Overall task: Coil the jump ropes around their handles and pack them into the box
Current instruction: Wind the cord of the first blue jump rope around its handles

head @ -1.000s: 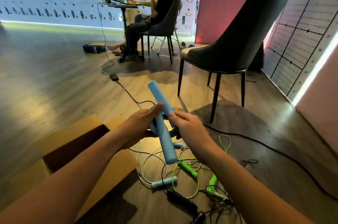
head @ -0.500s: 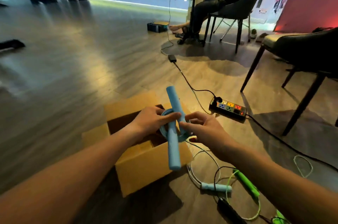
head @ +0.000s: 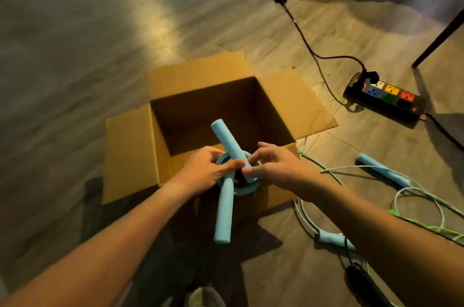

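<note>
An open cardboard box [head: 200, 75] stands on the floor, dark inside. Over its near edge I hold a coiled light-blue jump rope [head: 226, 141], its two foam handles crossed and the cord looped around them. My left hand [head: 203, 171] grips the bundle from the left, thumb over the crossing. My right hand [head: 273, 166] pinches it from the right. Another light-blue rope [head: 381, 168] lies uncoiled on the floor to the right, with a green cord [head: 426, 226] beside it.
A black power strip [head: 384, 101] with coloured sockets and its cable lie right of the box. A chair leg [head: 439, 38] slants in at the far right. A black handle [head: 364, 279] rests on the floor near my right forearm. Wooden floor spreads to the left.
My view has swung down and left toward the box. Both hands have carried the coiled blue rope from above the floor to over the box's near edge.
</note>
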Motion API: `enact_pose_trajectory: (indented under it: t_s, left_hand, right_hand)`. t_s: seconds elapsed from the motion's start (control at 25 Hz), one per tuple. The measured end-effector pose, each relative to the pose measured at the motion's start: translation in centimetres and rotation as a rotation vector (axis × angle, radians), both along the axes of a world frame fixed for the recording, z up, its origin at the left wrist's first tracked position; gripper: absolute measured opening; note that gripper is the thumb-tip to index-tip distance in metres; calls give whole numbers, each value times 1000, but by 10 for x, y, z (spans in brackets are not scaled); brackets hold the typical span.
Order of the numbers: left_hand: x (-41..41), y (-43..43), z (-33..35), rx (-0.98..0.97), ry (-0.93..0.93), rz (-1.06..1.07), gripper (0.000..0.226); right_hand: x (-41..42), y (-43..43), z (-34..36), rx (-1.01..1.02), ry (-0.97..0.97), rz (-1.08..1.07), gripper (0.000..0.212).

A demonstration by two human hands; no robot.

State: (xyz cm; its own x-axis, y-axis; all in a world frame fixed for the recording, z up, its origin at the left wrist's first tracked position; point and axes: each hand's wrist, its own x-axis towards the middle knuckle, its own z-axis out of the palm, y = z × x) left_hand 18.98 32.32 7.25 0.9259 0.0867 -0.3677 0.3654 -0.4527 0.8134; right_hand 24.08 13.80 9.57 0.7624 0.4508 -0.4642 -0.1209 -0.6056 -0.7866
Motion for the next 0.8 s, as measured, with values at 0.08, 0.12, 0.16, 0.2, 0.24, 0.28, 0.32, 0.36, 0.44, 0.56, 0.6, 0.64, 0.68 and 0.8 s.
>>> enact_pose_trajectory:
  t_s: [0.08,0.12,0.16,0.2,0.24,0.28,0.32,0.36,0.44,0.56,0.6,0.64,0.68,0.8]
  left_hand:
    - [1,-2,-6,44,36,-3,44]
    - [0,-2,-9,46,41,18,53]
    - [-3,-1,-9,39,40,34,62]
    - [-7,-1,-8,34,47,31,67]
    - [-15,-1,-7,29,60,8,69]
    - [-24,-2,-7,19,76,-18,70]
    - [-34,-4,-7,1,98,-40,72]
    - [-44,-7,-8,-24,133,-51,74]
    - [-62,-13,-12,-84,216,-82,74]
    - [-63,-15,-11,-159,283,-146,75]
    - [-57,-13,-9,-166,283,-127,73]
    - [-48,-11,-8,-162,281,-91,68]
    - [-39,-8,-6,-148,278,-45,63]
    - [-15,4,-16,-29,239,60,49]
  right_hand:
    - [2,-1,-11,68,20,8,16]
    - [2,-1,-12,91,30,18,17]
    - [-1,0,-12,95,55,13,17]
    - [-6,1,-11,86,83,-1,16]
    - [-12,1,-10,67,111,-13,16]
    - [-21,0,-10,42,135,-16,15]
    - [-30,-4,-9,14,163,-12,14]
    - [-40,-7,-8,-5,206,-1,14]
    - [-56,-14,-4,-28,324,18,12]
    - [-57,-13,2,-23,372,-36,8]
    - [-52,-9,3,-23,350,-61,8]
    - [-44,-4,3,-29,322,-80,7]
    - [-36,3,3,-35,289,-85,7]
    - [-12,31,-14,-59,213,-68,21]
